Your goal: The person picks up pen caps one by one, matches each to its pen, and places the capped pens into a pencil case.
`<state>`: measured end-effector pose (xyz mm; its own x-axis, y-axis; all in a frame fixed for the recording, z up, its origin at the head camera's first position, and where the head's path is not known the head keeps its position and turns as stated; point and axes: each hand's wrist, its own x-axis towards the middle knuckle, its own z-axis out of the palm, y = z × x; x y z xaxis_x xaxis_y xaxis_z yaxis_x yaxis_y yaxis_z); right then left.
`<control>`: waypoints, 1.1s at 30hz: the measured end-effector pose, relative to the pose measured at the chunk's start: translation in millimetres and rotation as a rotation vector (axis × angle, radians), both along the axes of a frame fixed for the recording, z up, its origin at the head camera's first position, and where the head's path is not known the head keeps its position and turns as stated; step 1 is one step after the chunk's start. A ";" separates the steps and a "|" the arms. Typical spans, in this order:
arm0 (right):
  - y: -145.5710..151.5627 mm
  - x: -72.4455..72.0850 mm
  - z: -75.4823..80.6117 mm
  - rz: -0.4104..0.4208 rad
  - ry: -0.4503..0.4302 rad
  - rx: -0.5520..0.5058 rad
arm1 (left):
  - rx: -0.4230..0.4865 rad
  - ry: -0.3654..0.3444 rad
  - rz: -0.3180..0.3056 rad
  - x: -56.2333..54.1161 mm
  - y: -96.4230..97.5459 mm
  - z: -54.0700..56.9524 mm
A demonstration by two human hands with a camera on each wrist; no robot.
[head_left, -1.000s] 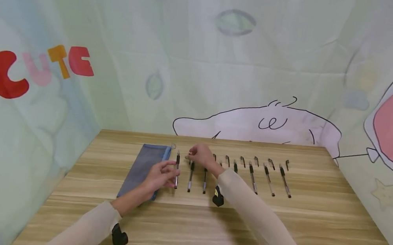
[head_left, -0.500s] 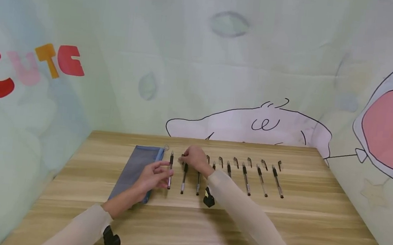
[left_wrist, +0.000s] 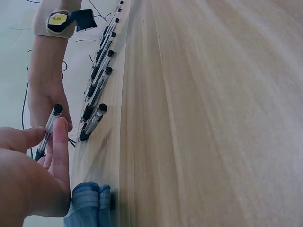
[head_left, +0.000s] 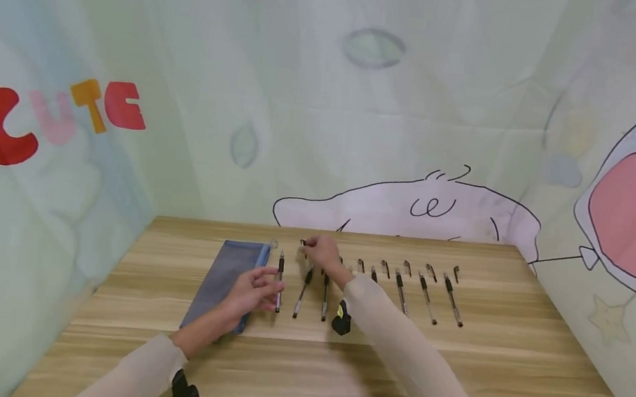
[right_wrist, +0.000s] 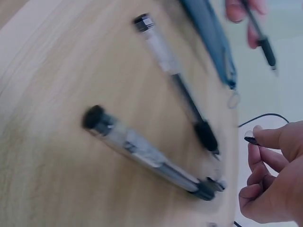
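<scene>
In the head view, my left hand (head_left: 251,291) holds an uncapped pen (head_left: 279,284) between thumb and fingers, tip pointing away from me. The left wrist view shows the same pen (left_wrist: 50,126) raised off the table, its black end toward the camera. To the right, my right hand (head_left: 324,253) pinches a small pen cap (head_left: 303,243) between thumb and fingertips; in the right wrist view the cap (right_wrist: 251,140) shows a dark clip and is clear of the table. Below that hand lies a tilted uncapped pen (head_left: 303,293), with another pen (head_left: 325,298) beside it.
Several more uncapped pens (head_left: 424,298) lie in a row to the right, with loose caps (head_left: 407,268) behind them. A blue-grey zip pouch (head_left: 224,272) lies left of the left hand. A printed curtain (head_left: 216,118) hangs behind the wooden table (head_left: 306,376).
My right hand has lifted the cap off the table, up and away. The pen beneath has turned, its near end shifting left. My left hand still holds its pen, and the head view has swayed.
</scene>
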<state>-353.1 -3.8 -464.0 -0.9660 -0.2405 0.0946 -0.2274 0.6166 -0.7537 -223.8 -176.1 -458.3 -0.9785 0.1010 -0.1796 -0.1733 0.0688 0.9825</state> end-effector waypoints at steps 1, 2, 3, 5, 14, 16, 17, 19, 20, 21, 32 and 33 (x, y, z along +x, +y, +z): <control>2.5 0.4 2.0 -0.008 -0.024 -0.041 | 0.003 0.000 -0.003 -0.2 1.8 -0.9; 5.0 0.7 4.2 -0.013 -0.056 -0.085 | 0.006 0.000 -0.005 -0.8 3.5 -1.7; 7.6 1.1 6.7 -0.017 -0.083 -0.126 | 0.008 0.001 -0.007 -1.4 5.1 -2.3; 12.7 1.7 12.5 -0.019 -0.143 -0.195 | 0.009 0.002 -0.009 -2.8 8.0 -3.4; 42.8 4.2 37.0 -0.029 -0.336 -0.334 | 0.013 0.001 -0.037 -6.6 20.6 -2.1; 50.8 4.6 41.6 -0.029 -0.365 -0.339 | 0.013 0.001 -0.046 -7.5 23.7 -0.7; 54.8 4.4 43.0 -0.026 -0.376 -0.337 | 0.017 0.000 -0.049 -8.0 25.1 0.2; 61.8 5.2 46.2 -0.021 -0.389 -0.324 | 0.020 -0.003 -0.057 -9.1 27.5 1.7; 65.2 5.6 47.9 -0.019 -0.398 -0.321 | 0.020 -0.004 -0.062 -9.6 28.6 2.5; 68.4 5.8 49.4 -0.017 -0.403 -0.312 | 0.018 -0.003 -0.071 -10.1 29.3 2.9; 99.8 11.3 56.4 0.040 -0.434 -0.301 | -0.025 -0.015 -0.116 -10.6 43.3 5.3; 102.1 11.9 56.4 0.043 -0.432 -0.300 | -0.023 -0.016 -0.114 -10.0 45.6 5.2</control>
<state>-341.2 98.3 -407.6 -0.9221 -0.3042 -0.2393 0.1229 0.3562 -0.9263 -233.9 -130.5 -453.1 -0.9578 0.2075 -0.1988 -0.1786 0.1120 0.9775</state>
